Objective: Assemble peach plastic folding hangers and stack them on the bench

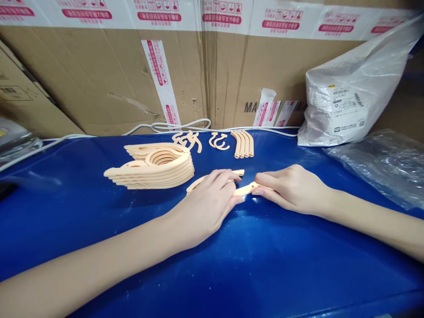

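Low over the blue surface, my left hand (212,203) is closed around a peach plastic hanger part (243,191). My right hand (291,190) pinches the same part's right end, beside a small hole. The left hand's fingers cover much of the part. A slim curved arm (198,182) and a straight tip (239,172) show behind those fingers; whether they join the held part is hidden. To the left lies a stack of folded peach hangers (152,174). Behind the hands are loose hooks (220,141) and several short curved arm pieces (244,143) in a row.
Big cardboard boxes (109,75) wall off the back of the blue tabletop (232,265). A white cable (132,128) runs along their foot. At back right stand a white plastic bag (351,97) with a label and crumpled clear film (384,165). More hooks (188,139) lie behind the stack.
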Demonstrator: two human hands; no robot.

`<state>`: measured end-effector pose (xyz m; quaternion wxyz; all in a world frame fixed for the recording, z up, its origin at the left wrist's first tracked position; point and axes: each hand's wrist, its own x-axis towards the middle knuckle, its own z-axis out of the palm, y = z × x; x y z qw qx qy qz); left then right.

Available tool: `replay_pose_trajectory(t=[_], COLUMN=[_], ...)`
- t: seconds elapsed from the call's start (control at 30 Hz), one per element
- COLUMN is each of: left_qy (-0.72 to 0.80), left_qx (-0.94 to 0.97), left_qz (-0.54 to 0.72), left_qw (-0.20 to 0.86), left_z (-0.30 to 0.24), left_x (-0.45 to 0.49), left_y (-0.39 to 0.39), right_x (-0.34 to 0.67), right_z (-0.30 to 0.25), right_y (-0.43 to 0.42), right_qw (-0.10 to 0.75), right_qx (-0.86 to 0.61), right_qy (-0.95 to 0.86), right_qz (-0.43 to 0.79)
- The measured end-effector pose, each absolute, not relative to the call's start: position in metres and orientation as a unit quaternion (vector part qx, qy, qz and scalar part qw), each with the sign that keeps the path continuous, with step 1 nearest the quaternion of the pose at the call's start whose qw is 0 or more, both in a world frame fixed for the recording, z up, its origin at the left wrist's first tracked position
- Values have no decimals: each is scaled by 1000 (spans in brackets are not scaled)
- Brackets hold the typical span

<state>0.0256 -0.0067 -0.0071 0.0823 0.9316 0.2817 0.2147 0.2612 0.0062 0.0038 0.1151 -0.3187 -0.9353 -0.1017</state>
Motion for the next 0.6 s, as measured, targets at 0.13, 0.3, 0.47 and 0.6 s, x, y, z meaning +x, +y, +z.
replay_pose_trajectory(t=[0.13, 0.3, 0.47, 0.6], left_qy=[278, 282, 280, 277], left_qx=[933, 932, 934, 936], left_qz=[214, 208, 202, 192], left_qw=[83, 91, 96, 102], left_z=[-8, -7, -7, -5], left_x=[25, 25, 26, 25], left_y=[-7, -7, -7, -7], right_x=[261, 262, 261, 259], right_z=[3, 4, 7, 9], right_y=[7, 8, 10, 9], right_qw=[122, 126, 136, 142], right_qx=[-292, -259, -227, -215], right_qy=[-933, -925, -913, -902], right_qz=[-174, -249, -310, -346])
